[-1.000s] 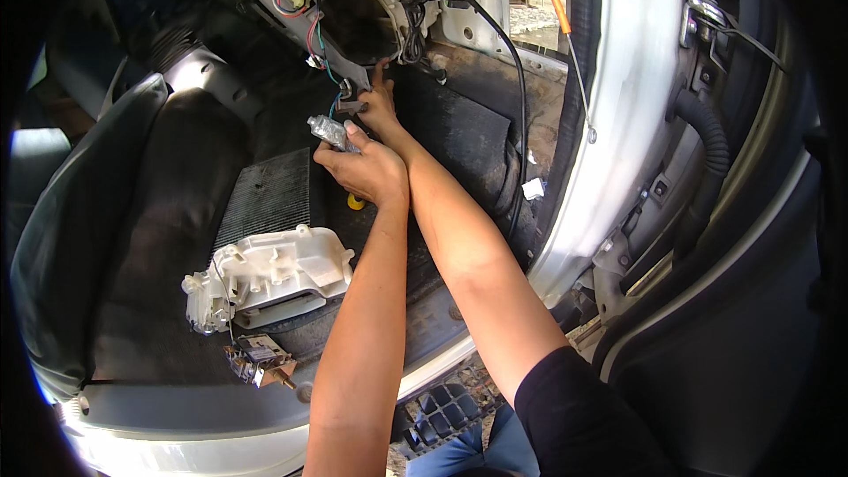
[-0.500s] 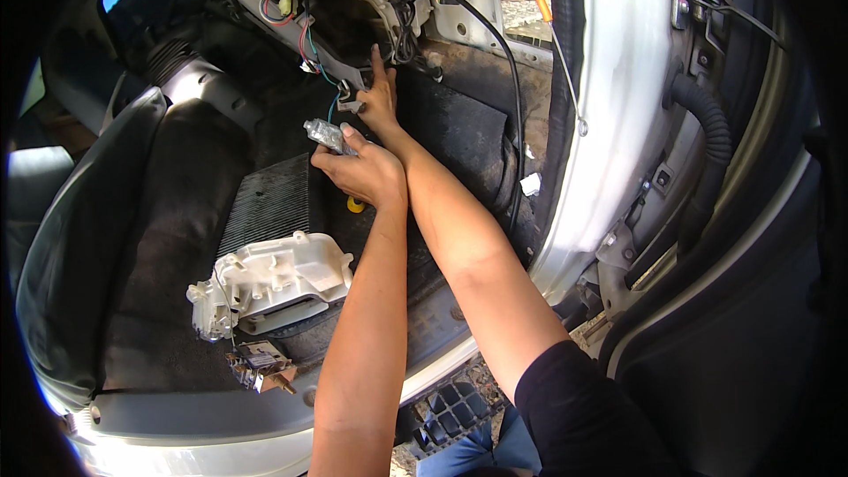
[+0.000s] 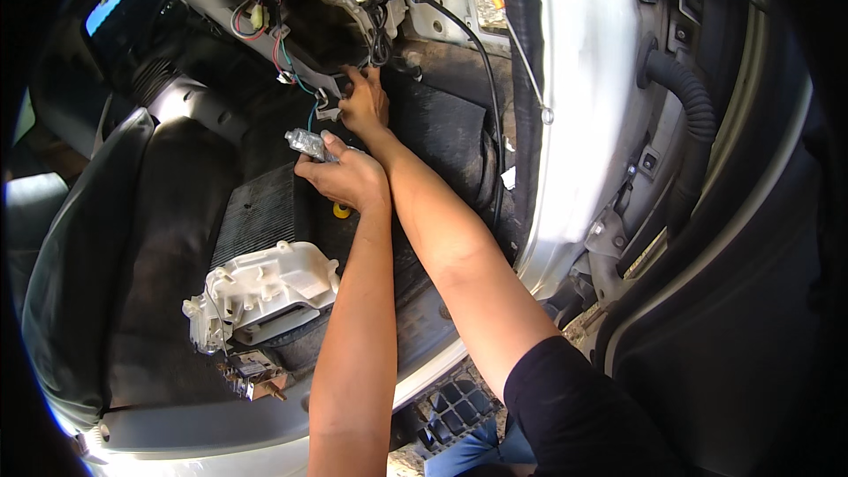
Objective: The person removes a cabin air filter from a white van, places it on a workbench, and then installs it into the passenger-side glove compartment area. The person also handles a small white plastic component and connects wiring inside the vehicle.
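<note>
In my left hand (image 3: 349,178) is a small silvery block (image 3: 307,143), gripped between the thumb and fingers. A thin teal wire (image 3: 312,113) runs down toward the block from a small grey connector piece (image 3: 328,113). Just beyond it, my right hand (image 3: 365,108) reaches to the lower edge of the long grey dash bar (image 3: 309,75). Its fingers are bent in by the hanging dark cables (image 3: 380,35), and what they pinch, if anything, is hidden. My right forearm passes close alongside the left wrist.
A white plastic housing (image 3: 278,283) lies on the vehicle floor, with a small metal part with a shaft (image 3: 256,374) beside it. Behind the housing lies a dark ribbed panel (image 3: 256,212). A black seat (image 3: 168,256) fills the left; the door frame (image 3: 565,124) bounds the right.
My right index finger, stretched upward before, is now bent in with the others by the bar's edge. My left hand keeps its hold on the silvery block. The whole view has shifted slightly.
</note>
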The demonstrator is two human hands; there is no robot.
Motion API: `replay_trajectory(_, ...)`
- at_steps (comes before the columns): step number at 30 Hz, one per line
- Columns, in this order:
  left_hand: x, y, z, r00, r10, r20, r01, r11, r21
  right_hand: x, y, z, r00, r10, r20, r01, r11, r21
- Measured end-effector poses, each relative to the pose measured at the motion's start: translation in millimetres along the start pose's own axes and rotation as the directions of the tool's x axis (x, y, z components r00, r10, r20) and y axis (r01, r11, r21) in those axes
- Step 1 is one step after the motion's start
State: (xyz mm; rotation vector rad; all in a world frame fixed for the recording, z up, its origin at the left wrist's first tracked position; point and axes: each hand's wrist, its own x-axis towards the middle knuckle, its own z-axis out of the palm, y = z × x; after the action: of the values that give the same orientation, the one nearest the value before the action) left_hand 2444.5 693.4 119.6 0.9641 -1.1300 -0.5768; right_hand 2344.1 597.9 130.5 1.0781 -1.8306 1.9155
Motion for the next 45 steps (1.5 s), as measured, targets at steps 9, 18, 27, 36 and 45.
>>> replay_trajectory(9,-1.5,2.5,-1.0,1.000,-0.017,0.011,0.017,1.000,-0.003,5.6,-1.3,-9.9,0.995,0.003,0.102,0.005,0.997,-0.079)
replay_trajectory(18,-1.3,1.3,-1.2,1.000,0.001,0.018,-0.001,1.000,-0.002,8.5,-4.6,-11.3,0.972,-0.070,0.224,0.146,0.928,-0.344)
replay_trajectory(27,-0.5,1.0,-1.5,1.000,-0.001,0.030,0.001,1.000,0.002,16.5,-8.7,-7.7,0.947,-0.020,0.320,0.173,0.873,-0.456)
replay_trajectory(36,-2.1,2.6,-2.0,1.000,-0.014,0.027,0.014,1.000,-0.014,32.3,-13.8,-6.9,0.935,0.080,0.346,0.092,0.886,-0.454)
replay_trajectory(45,0.1,1.7,0.3,1.000,0.001,0.008,-0.001,1.000,0.016,-0.2,-1.4,-20.2,0.994,0.045,0.101,-0.016,0.962,-0.271)
